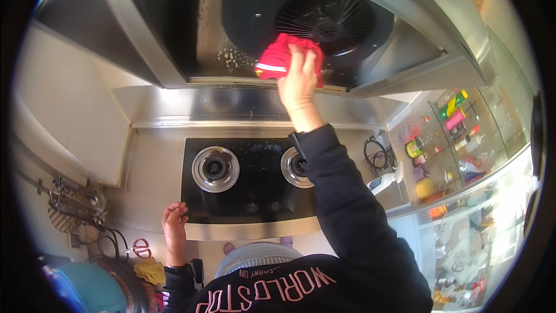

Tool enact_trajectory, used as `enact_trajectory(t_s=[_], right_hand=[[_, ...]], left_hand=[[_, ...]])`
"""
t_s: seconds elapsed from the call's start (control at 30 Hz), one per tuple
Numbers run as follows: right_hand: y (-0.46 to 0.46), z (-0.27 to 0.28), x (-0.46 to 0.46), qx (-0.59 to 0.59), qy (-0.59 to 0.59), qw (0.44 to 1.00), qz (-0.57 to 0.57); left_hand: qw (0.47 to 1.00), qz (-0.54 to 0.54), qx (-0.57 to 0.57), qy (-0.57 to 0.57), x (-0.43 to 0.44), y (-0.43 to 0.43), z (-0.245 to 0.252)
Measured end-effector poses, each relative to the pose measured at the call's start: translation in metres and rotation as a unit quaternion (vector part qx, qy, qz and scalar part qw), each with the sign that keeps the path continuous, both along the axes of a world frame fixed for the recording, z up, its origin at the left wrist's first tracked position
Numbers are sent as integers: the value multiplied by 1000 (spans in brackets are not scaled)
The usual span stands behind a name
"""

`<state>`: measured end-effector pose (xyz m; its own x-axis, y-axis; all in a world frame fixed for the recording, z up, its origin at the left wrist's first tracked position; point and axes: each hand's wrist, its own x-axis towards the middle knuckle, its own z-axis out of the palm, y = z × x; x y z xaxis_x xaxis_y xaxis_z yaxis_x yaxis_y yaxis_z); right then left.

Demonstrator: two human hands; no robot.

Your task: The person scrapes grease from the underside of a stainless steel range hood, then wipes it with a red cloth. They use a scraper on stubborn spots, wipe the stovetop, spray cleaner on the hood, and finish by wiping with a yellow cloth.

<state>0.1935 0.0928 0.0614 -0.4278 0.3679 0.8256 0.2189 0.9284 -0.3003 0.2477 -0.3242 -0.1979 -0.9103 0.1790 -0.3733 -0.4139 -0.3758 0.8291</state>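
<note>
My right hand (299,79) reaches up and grips a bunched red cloth (273,54) with a white stripe. The cloth lies against the dark underside of the range hood (173,21), just below the round fan grille (325,28). Pale spots of foam or residue (232,58) dot the hood's inner panel to the left of the cloth. My left hand (175,226) hangs near the front left corner of the black gas cooktop (256,174), its fingers loosely curled and holding nothing.
A white spray bottle (384,181) and a coiled black cable (377,152) lie right of the cooktop. Several bottles stand on a glass shelf (447,139). To the left are red-handled scissors (141,248), a yellow cloth (150,270) and a teal lid-like object (89,287).
</note>
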Motion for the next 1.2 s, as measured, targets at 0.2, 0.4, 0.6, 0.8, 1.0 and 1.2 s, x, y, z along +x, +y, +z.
enact_trajectory(t_s=[0.2,0.4,0.6,0.8,1.0,1.2], right_hand=[[15,6,51,-160,-346,888,258],[26,18,41,97,36,994,-25],[37,26,55,-80,-428,898,58],[32,14,58,79,-18,996,-31],[48,25,43,12,-264,965,4],[71,37,75,189,55,980,-2]], left_hand=[[999,-42,17,22,0,23,3],[999,-40,6,14,7,32,10],[999,-34,11,38,12,40,13],[999,-30,17,23,28,41,15],[999,-20,7,34,32,44,20],[999,-31,-8,20,43,51,16]])
